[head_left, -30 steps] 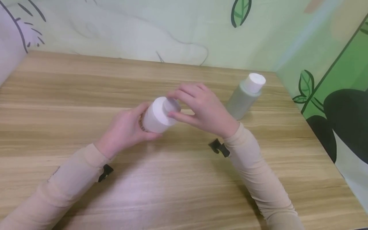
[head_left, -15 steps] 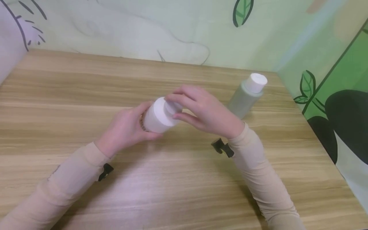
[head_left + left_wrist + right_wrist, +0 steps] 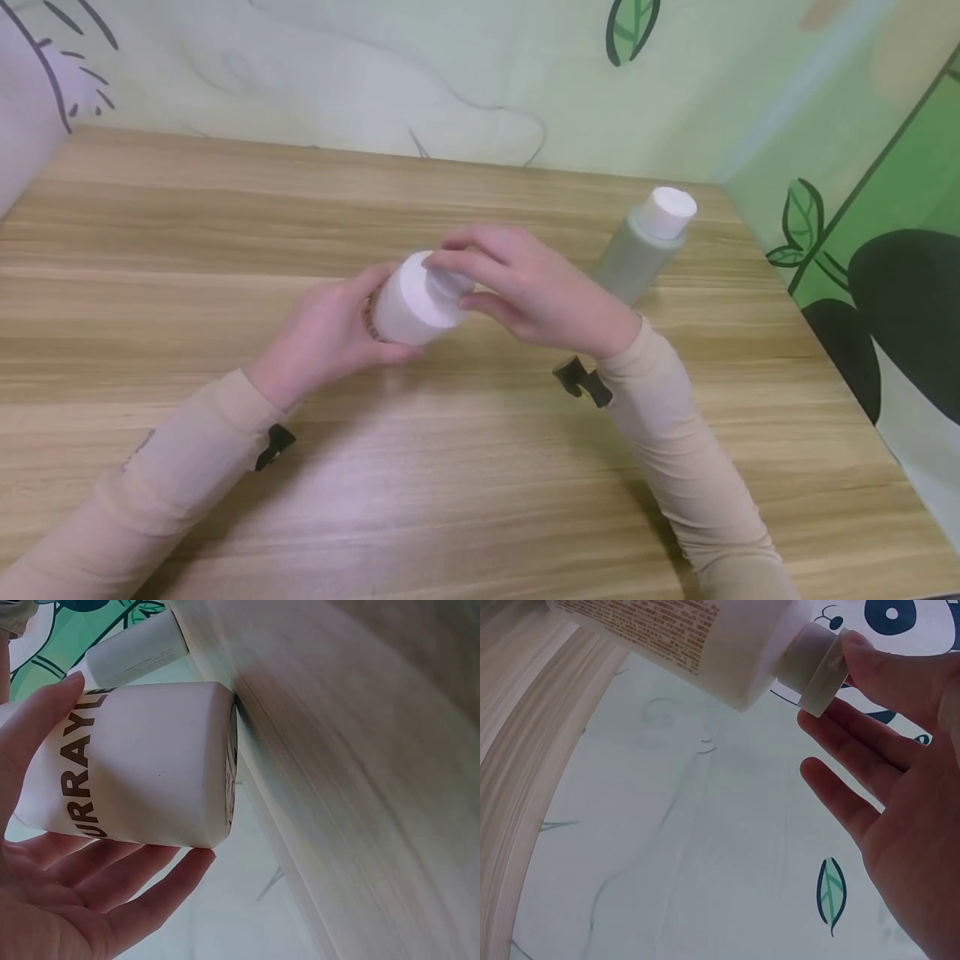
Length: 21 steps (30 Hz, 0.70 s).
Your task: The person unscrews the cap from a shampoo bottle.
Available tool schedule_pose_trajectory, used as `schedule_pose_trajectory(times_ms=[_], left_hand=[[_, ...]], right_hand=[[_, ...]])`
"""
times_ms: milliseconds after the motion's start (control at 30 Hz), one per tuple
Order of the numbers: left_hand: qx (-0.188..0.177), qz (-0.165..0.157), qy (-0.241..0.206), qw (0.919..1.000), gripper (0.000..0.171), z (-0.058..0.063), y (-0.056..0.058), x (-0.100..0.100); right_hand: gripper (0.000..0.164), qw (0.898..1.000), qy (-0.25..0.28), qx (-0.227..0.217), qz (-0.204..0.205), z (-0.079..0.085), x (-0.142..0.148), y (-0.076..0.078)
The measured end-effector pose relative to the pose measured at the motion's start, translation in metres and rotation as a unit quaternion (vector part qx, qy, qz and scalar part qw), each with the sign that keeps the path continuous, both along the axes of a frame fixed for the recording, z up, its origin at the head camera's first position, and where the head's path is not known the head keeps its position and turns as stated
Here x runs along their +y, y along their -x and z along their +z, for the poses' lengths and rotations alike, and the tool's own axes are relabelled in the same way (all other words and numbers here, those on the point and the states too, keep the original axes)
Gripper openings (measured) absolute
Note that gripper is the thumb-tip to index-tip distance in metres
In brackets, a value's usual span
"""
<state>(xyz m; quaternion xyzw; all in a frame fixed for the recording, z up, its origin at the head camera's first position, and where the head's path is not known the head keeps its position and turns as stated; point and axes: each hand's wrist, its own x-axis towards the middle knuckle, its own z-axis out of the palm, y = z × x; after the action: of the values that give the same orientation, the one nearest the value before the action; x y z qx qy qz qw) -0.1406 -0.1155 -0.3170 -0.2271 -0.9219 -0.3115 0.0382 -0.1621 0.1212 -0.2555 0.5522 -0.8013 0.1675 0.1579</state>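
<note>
My left hand (image 3: 315, 342) grips a white bottle (image 3: 408, 312) round its body, thumb on one side and fingers on the other. The bottle leans with its top toward my right hand (image 3: 547, 292). Large brown letters run across its side (image 3: 150, 757) in the left wrist view, and small brown print covers the part seen in the right wrist view. The thumb and fingers of my right hand pinch the bottle's white cap (image 3: 826, 675). Whether the base touches the table cannot be made out.
A grey-green bottle with a white cap (image 3: 645, 246) stands upright on the wooden table (image 3: 450, 483), beyond my right wrist. A wall with painted leaves (image 3: 630, 33) borders the table's far edge. Black clips (image 3: 581, 382) stick out from both sleeves.
My right hand has shifted slightly to the right, and its fingers have moved a little around the cap. The left hand keeps its hold on the white bottle, almost still.
</note>
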Motion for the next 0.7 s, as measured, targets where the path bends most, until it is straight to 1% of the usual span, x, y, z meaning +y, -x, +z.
schedule_pose_trajectory(times_ms=[100, 167, 267, 367, 433, 600, 700], left_hand=[[-0.003, -0.001, 0.0, 1.0, 0.078, -0.0002, 0.0007, -0.0001], [-0.006, -0.001, -0.002, 1.0, 0.078, -0.0002, 0.001, -0.0003], [-0.018, 0.0, -0.007, 0.9998, 0.078, 0.0003, 0.0015, -0.0013], [-0.038, 0.003, -0.015, 0.9992, 0.081, 0.0008, 0.0021, -0.0022], [-0.044, 0.001, -0.016, 0.9989, 0.082, 0.0009, 0.0028, -0.0023], [-0.042, -0.005, -0.016, 0.999, 0.081, 0.0004, 0.0042, -0.0009], [-0.043, -0.003, -0.019, 0.9989, 0.08, -0.0001, 0.0042, -0.001]], right_hand=[[0.037, 1.0, -0.004, -0.003, 0.005, 0.0008, 0.0008, 0.0011], [0.039, 1.0, -0.006, -0.004, -0.005, 0.0023, 0.0023, 0.0009], [0.044, 0.999, 0.002, 0.001, -0.041, 0.0044, 0.0032, -0.0001], [0.049, 0.997, 0.013, 0.011, -0.081, 0.0047, 0.0024, -0.0011], [0.049, 0.995, 0.02, 0.026, -0.093, 0.0035, 0.0006, -0.0005], [0.043, 0.993, 0.034, 0.062, -0.097, -0.0024, -0.0033, 0.0013], [0.04, 0.993, 0.038, 0.065, -0.092, -0.004, -0.0053, 0.0017]])
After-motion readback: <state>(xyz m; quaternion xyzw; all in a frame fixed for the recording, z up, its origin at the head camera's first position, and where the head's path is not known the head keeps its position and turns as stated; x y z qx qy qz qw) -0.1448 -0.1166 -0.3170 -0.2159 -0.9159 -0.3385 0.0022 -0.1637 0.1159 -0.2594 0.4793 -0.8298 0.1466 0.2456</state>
